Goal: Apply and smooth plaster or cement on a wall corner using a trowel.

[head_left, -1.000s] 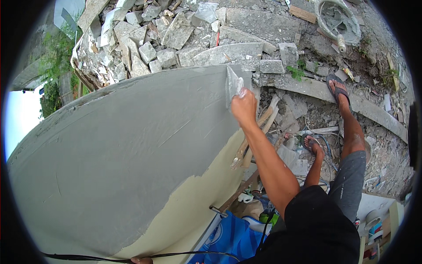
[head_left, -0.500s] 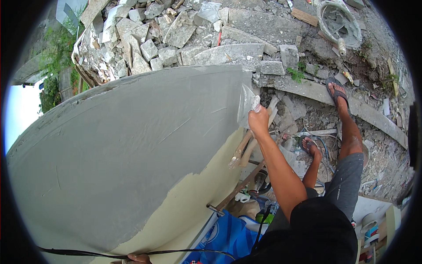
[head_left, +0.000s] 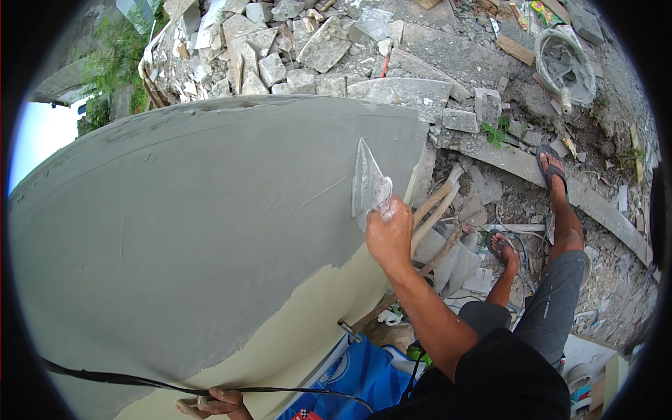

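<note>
My right hand is closed around the plaster-smeared handle of a trowel. Its flat metal blade lies against the smooth wet grey plaster, close to the wall's right-hand edge. Fine ridges mark the plaster, and its lower border runs ragged against the pale cream wall surface. Near the bottom edge, my left hand has its fingers bent at a black cable, which it appears to grip. The cable stretches across the lower wall, and part of the left hand's grip is hidden.
Broken concrete rubble lies beyond the wall. A cement-crusted bucket sits at the far right. Wooden poles and a metal bar stand beside the wall, above a blue printed sheet. My sandalled feet are on rough ground among loose cords.
My right hand has brought the trowel left and down from the wall's edge onto the plaster. More of my left hand shows, and the cable's left part hangs higher. The view has shifted slightly.
</note>
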